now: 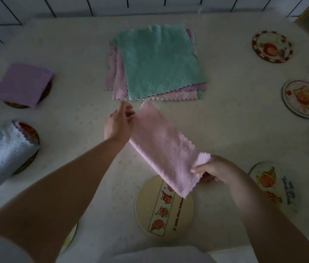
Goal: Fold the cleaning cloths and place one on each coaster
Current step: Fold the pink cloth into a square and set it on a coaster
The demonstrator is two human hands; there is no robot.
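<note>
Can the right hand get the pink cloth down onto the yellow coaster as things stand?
Probably yes: the right hand grips the pink cloth just above the bare yellow coaster; nothing lies between.

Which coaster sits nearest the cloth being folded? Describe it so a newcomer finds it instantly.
Start from the stack of unfolded cloths mid-table and come straight toward the person. Under the low end of the pink cloth held by both hands lies a round cream coaster. Unlike the others, it carries a dashed strip of small cartoon figures.
</note>
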